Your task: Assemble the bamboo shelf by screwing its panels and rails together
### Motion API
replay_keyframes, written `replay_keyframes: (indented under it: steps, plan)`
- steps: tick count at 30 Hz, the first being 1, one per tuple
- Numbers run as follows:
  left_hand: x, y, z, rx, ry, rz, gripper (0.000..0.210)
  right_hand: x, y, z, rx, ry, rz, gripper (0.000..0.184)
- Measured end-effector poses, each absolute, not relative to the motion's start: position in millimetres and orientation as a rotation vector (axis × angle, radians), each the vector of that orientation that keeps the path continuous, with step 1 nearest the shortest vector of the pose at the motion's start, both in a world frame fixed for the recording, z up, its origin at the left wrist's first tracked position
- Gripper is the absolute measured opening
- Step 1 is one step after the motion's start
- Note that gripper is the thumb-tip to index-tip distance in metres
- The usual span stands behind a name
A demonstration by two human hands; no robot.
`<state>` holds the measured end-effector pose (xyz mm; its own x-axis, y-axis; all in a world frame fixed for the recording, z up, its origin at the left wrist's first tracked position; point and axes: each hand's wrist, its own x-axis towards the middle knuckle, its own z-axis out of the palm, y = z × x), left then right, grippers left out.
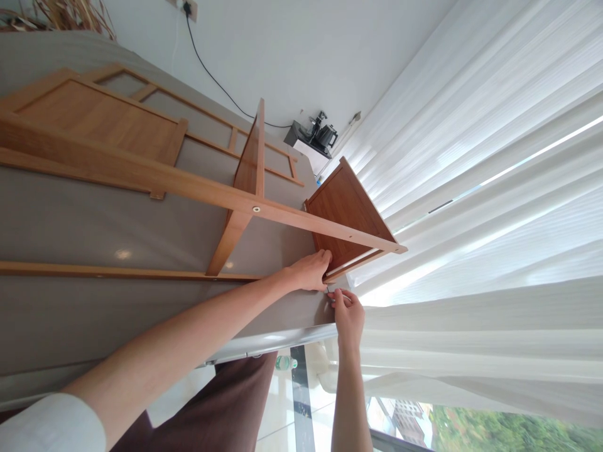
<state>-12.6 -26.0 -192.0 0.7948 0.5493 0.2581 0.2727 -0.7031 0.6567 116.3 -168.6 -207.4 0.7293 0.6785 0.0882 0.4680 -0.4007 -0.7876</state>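
A partly joined wooden frame point(301, 217) with long rails and upright panels stands on the grey tabletop point(164, 238). My left hand point(311, 270) is closed around the lower corner of the right end panel point(343, 213), where it meets the lower rail point(141, 272). Just to the right of that corner, my right hand point(348, 309) pinches a small thin piece, dark and metal-looking, pointed at the joint. Its kind is too small to tell. The middle cross panel point(249, 154) rises between the rails, and a round fitting point(256, 209) shows in the upper rail.
A flat wooden panel point(108, 129) and a ladder-like wooden frame point(233, 139) lie at the back left. A black kettle point(326, 135) stands on a small stand by the wall. White curtains point(494, 188) hang close on the right. A bottle point(285, 363) is on the floor below.
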Motion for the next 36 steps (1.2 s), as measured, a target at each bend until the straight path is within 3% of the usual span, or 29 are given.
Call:
replay_keyframes:
  steps: [15, 36]
  plan:
    - [-11.2, -26.2, -193.6, 2.364, 0.623, 0.591, 0.055, 116.5, -170.5, -201.3, -2.022, -0.849, 0.370, 0.048]
    - [-10.3, -23.8, -196.8, 2.347, 0.603, 0.592, 0.054, 101.1, -178.8, -215.3, -2.097, -1.330, -0.212, 0.040]
